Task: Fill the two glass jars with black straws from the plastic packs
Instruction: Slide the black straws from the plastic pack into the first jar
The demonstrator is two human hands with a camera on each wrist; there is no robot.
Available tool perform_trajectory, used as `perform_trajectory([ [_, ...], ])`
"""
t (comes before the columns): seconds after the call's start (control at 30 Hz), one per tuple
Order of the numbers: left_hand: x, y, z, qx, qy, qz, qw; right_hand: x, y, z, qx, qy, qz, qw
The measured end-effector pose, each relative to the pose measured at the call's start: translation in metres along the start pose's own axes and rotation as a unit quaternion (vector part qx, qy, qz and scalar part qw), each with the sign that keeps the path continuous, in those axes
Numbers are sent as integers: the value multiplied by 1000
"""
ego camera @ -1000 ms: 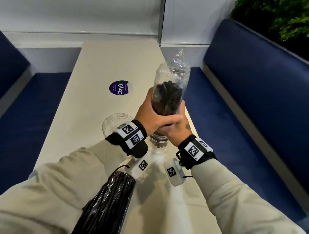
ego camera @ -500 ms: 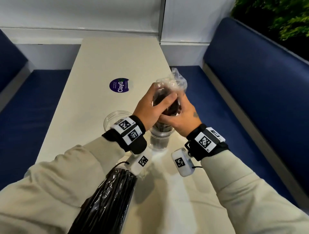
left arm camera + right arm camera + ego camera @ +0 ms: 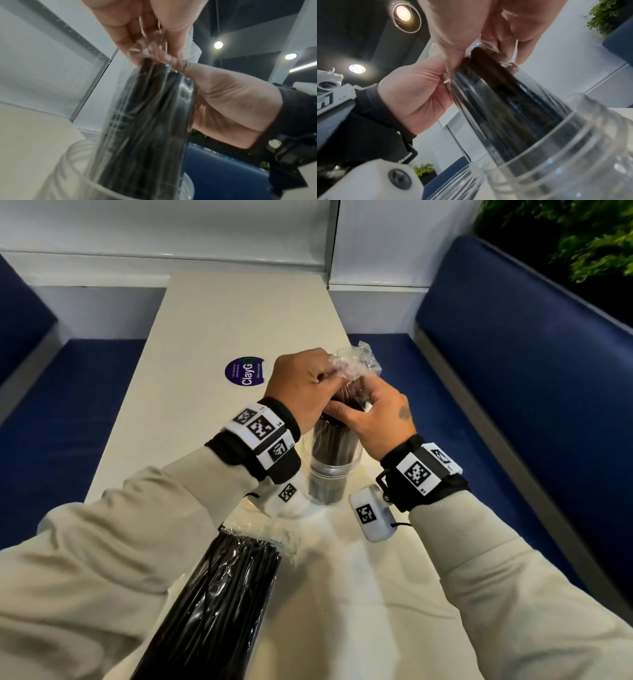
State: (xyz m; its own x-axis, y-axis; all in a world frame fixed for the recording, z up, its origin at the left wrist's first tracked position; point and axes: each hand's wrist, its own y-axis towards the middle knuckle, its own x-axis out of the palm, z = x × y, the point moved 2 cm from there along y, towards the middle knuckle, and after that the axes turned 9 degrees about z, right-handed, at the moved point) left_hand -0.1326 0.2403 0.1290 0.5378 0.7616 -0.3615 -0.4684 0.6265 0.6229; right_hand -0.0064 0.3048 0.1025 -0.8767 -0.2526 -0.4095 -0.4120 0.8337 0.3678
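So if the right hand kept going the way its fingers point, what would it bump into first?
Most likely the left hand: the right hand reaches across the straws toward it, and they seem nearly touching already.

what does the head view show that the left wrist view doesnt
Only the head view shows the second, sealed pack of straws lying on the table near the person, the round purple sticker, the blue benches and both wrist bands.

Only the left wrist view shows, from below, the left hand's fingertips pinching the clear wrap above the straw tops, plus ceiling lights.

Both show the left hand and right hand holding the wrapped straws standing in the glass jar.
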Motion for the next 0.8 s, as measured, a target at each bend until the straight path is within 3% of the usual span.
perform_trajectory([
  [0.13,-2,1,5,-67,-58,-5,996,-2,2,-3,-10,-5,17,1000],
  [0.3,0,-10,-2,-170,-106,-156,967,-7,10,-11,-27,-17,15,999],
  [0.37,-3,-13,-3,-181,-100,-178,962,-9,16,-17,-15,7,16,1000],
  [0.47,-5,-18,-6,-166,-79,-188,965,-9,21,-25,-16,32,13,999],
  [0.63,-6,-13,-10,-198,-61,-187,960,-12,23,-31,-15,11,-1,1000],
  [0.8,-9,2,-12,-222,14,-120,967,-9,10,-33,-16,-1,-6,1000],
])
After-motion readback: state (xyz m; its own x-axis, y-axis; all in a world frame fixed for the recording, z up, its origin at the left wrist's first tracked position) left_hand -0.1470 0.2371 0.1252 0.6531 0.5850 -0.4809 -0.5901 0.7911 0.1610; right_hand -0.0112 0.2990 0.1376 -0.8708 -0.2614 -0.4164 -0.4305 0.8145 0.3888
